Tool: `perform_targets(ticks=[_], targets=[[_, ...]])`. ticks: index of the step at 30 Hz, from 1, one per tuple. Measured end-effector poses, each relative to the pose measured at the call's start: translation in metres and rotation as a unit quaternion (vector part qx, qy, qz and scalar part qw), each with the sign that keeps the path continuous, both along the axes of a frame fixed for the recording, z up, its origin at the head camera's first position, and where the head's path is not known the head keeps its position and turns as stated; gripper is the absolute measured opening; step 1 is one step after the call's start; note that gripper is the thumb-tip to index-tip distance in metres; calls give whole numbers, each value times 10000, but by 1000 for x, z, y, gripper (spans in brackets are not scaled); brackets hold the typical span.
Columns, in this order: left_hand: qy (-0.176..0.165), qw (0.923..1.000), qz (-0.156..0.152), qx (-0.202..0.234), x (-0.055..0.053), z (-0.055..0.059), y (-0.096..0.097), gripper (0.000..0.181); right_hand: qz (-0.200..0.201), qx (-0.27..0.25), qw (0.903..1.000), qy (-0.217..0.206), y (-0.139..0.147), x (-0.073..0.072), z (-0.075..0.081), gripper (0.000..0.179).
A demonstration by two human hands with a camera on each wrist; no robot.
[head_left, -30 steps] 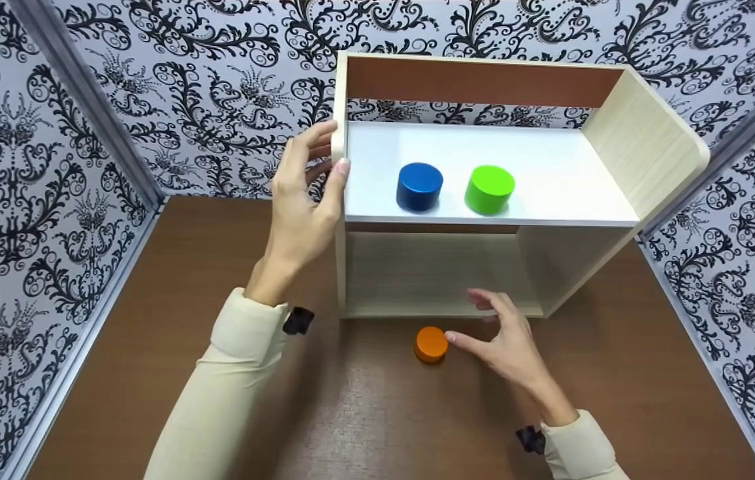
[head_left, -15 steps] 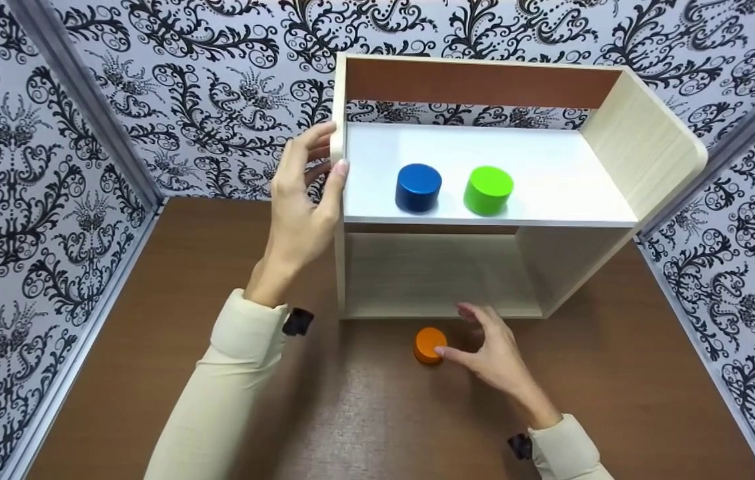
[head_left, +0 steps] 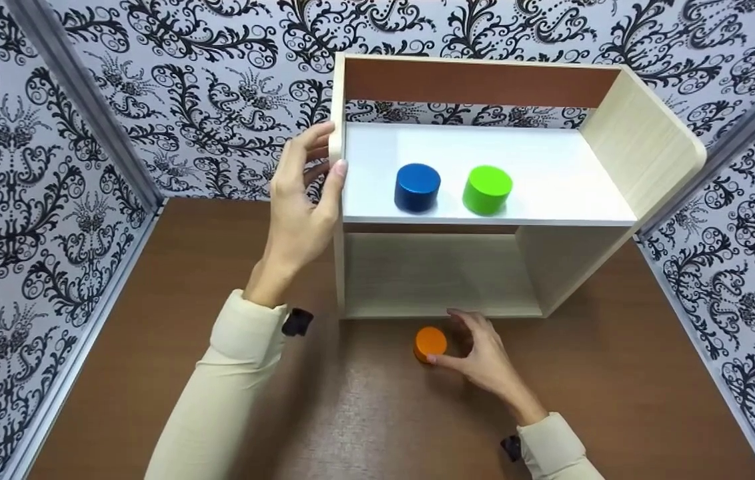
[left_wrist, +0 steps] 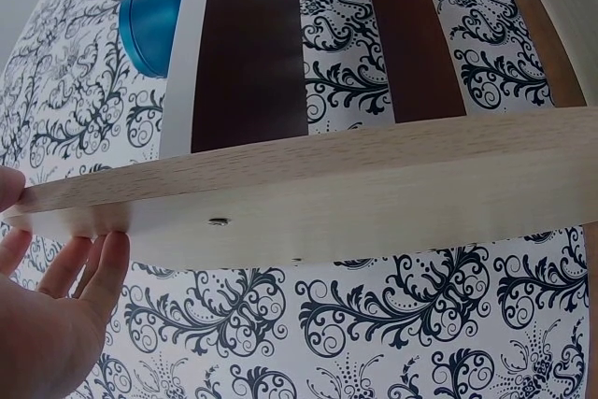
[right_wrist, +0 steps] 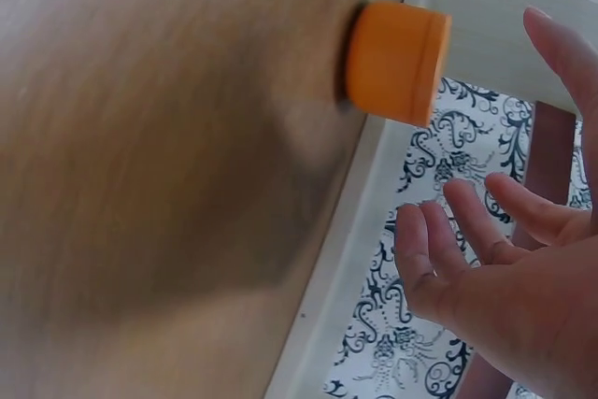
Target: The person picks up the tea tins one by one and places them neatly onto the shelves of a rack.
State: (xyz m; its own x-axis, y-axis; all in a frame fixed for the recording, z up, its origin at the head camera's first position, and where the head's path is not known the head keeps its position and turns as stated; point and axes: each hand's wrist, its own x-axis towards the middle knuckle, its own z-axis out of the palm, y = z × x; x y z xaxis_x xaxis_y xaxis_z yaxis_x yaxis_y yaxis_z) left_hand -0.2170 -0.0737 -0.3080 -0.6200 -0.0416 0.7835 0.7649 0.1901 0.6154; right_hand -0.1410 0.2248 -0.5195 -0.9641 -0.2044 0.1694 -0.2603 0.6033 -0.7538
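My left hand (head_left: 301, 200) holds the left side panel (left_wrist: 374, 175) of a small wooden shelf unit, thumb on one face and fingers on the other. A small round orange container (head_left: 430, 343) with a seam near its top stands on the brown floor before the shelf. Just to its right is my right hand (head_left: 484, 357), fingers spread and relaxed. Its thumb overlaps the container in the head view, but the right wrist view shows a gap between the hand (right_wrist: 509, 277) and the container (right_wrist: 394, 63).
On the white upper shelf board (head_left: 564, 180) stand a blue round container (head_left: 417, 189) and a green one (head_left: 487, 191). The lower compartment (head_left: 437, 273) has a pale wooden base. Patterned walls (head_left: 217, 100) enclose the back and both sides.
My right hand has shifted left and slightly toward me, with its thumb coming closer around the near side of the orange container. The left hand and the containers stay where they were.
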Motion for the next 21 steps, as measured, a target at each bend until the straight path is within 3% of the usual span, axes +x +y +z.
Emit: perform_targets(ticks=[15, 21], targets=[[-8, 10000, 28, -16, 1, 0, -1, 40, 194, 138, 9997, 3, -4, 0, -17, 87], [7, 10000, -21, 38, 0, -1, 0, 40, 125, 141, 9995, -248, -6, -2, -20, 88]])
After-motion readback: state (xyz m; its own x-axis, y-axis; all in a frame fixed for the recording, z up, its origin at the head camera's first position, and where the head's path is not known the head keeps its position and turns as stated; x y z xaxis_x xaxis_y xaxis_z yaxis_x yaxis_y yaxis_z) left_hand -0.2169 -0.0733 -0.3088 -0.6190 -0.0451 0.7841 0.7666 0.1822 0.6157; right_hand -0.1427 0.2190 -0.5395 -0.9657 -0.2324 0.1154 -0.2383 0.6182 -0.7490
